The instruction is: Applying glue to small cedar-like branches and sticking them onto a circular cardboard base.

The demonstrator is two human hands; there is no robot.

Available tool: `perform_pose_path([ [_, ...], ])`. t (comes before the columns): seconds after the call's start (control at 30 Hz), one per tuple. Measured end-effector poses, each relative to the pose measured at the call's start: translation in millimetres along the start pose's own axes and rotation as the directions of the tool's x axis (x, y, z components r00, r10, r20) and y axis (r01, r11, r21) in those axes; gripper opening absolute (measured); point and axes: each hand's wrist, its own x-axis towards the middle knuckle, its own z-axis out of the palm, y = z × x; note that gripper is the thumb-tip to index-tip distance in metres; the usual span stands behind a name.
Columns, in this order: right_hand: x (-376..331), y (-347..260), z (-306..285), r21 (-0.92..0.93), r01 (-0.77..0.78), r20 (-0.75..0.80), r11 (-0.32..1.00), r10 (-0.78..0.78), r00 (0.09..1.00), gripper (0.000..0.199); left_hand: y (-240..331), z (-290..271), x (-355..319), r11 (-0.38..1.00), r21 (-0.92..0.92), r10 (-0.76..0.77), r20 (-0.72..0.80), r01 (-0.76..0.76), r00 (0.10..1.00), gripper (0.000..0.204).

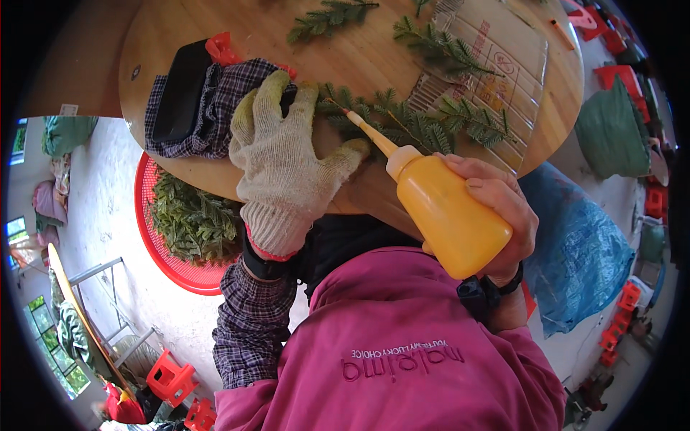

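Observation:
My left hand [284, 144], in a knitted white glove with yellowish fingertips, lies with its fingers spread at the table's near edge. Its outer fingers rest against a folded plaid cloth [223, 100], and the thumb points toward a green fir-like sprig [410, 122]. My bare right hand [507, 208] is wrapped round an orange-yellow squeeze bottle [449, 212] with a long tapered nozzle. The bottle tilts so that its nozzle tip is over the left end of the sprig; I cannot tell if they touch. A black phone [180, 90] lies on the cloth.
Other sprigs [330, 18] and a flattened cardboard piece [496, 65] lie on the round wooden table [237, 21]. Below the table's left edge, a red basket [147, 215] holds green sprigs. Blue plastic sheeting [575, 244] hangs at right. Red stools [171, 377] stand on the floor.

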Motion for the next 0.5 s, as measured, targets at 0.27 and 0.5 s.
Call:
perform_pose_path([
  [0.27,-10.0,-9.5,-4.8,0.009,-0.019,-0.039,1.000,0.019,0.999,0.049,-0.5,-0.5,-0.7,1.000,-0.006,-0.018,0.033,0.018,0.999,0.079],
  [0.5,-17.4,-17.2,-9.4,0.012,-0.033,-0.035,0.999,0.033,0.999,0.049,0.4,0.0,0.1,0.999,-0.032,-0.020,0.043,0.022,0.999,0.078],
])
